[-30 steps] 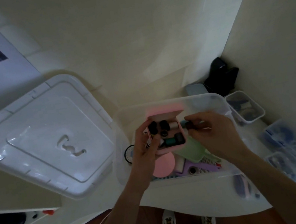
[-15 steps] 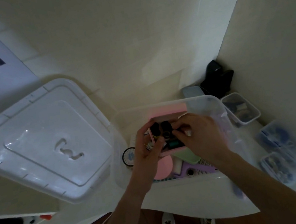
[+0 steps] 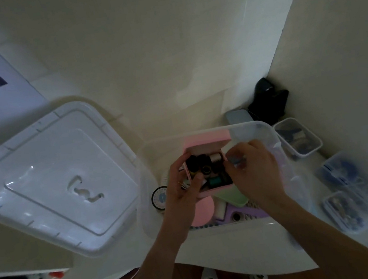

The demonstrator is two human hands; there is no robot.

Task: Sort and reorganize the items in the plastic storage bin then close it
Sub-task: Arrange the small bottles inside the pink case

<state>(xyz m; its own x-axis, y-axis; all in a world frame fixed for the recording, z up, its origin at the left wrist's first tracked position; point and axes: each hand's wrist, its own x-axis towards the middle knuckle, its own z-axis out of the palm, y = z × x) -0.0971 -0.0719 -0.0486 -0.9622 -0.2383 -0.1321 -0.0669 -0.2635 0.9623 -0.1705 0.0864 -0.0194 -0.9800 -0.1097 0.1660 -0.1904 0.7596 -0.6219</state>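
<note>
Pale walls meet in a corner at upper right, w/ a white tabletop (image 3: pixel 231 251) below. Clear plastic storage bin (image 3: pixel 270 136) sits open at frame centre; its white lid (image 3: pixel 41 184) lies off to the left, well apart from the rim. Over the bin, a small pink box (image 3: pixel 204 141) w/ its flap up holds dark, white & teal thread spools (image 3: pixel 214 181). Left hand (image 3: pixel 180 187) comes up from bottom centre, fingers curled round the box's left side, thumb on its near edge, gripping it. Right hand (image 3: pixel 252 172) reaches in from lower right, fingertips pinched on a small blurred item at the box's right edge; can't tell what it is. Small clear containers (image 3: pixel 297 139) sit at right of frame.
</note>
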